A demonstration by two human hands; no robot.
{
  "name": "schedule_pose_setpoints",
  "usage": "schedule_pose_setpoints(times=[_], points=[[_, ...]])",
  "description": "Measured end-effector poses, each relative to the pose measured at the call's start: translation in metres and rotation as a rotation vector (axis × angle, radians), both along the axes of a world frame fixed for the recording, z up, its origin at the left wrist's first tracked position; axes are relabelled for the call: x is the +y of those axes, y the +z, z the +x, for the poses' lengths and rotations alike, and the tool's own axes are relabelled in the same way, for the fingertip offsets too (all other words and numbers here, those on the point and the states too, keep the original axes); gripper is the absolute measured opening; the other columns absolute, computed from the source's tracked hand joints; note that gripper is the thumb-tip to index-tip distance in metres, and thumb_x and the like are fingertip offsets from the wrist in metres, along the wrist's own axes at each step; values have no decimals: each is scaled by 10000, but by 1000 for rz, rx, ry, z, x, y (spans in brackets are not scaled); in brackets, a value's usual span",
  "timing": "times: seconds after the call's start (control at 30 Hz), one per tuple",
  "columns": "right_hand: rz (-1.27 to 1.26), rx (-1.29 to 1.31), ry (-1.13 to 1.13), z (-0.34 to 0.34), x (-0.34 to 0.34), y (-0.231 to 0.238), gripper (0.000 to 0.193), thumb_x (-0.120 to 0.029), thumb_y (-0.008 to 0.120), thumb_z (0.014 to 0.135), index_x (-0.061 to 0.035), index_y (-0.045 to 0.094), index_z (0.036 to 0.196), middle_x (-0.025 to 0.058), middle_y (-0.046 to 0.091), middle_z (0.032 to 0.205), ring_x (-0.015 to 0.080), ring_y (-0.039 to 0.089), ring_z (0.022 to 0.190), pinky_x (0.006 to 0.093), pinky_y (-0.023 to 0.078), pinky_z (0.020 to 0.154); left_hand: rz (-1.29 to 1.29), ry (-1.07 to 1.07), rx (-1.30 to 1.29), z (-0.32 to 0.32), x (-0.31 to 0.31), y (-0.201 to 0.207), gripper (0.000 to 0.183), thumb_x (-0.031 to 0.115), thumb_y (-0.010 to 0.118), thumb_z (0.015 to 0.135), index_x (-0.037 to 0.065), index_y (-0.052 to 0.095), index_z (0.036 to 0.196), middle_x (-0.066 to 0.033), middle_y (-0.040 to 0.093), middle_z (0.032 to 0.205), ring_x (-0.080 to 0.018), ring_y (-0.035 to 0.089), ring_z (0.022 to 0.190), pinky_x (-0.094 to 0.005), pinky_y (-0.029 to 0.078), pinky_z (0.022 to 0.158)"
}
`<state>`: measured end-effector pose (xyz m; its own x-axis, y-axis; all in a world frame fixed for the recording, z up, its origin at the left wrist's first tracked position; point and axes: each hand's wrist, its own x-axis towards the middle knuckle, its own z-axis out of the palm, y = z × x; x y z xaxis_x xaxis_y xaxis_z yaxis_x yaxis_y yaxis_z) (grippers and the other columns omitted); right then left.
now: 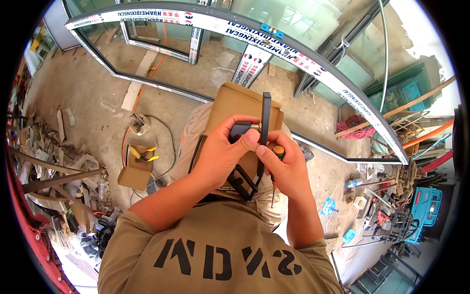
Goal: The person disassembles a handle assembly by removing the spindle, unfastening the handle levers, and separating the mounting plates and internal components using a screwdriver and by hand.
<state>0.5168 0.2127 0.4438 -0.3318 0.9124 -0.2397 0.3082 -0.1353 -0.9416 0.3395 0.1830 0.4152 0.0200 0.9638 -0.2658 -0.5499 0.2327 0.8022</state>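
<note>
My left hand (226, 154) is closed round the dark block-shaped base (239, 129) of a black door handle. A short metal-coloured piece shows between this base and the handle's long flat bar (266, 113), which stands up past my fingers. My right hand (285, 164) pinches the lower part of the bar, thumb close to my left thumb. It also holds a screwdriver (278, 150) with an orange and black grip, shaft pointing down. Under both hands an open cardboard box (230, 103) rests on my lap, with more black handles (243, 181) in it, partly hidden.
A large film-wrapped metal frame (313, 66) curves across ahead of me. On the floor at left, a small cardboard box (134, 177) holds yellow-handled pliers (143, 155), near an orange cable (138, 100). To the right are a red mop head (353, 127), cluttered tools and a blue case (426, 208).
</note>
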Motion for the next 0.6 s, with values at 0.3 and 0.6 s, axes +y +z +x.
schedule_pose_setpoints(times=[0.3,0.6], points=[[-61,50,-9,4,0,0,244,-224,751,974,-19,668,1077,-35,590,751,37,519,677,223,413,604,-18,-17,-53,-3,-1,-1,387,307,742,1010,75,636,1301,51,596,903,-17,441,692,-188,352,591],[-89,74,-12,5,-1,5,267,-237,745,984,-9,661,1094,-31,598,746,38,537,632,215,412,567,-26,-28,-35,-1,-3,-1,370,280,747,1007,84,634,1300,59,574,877,-18,434,677,-194,346,581]])
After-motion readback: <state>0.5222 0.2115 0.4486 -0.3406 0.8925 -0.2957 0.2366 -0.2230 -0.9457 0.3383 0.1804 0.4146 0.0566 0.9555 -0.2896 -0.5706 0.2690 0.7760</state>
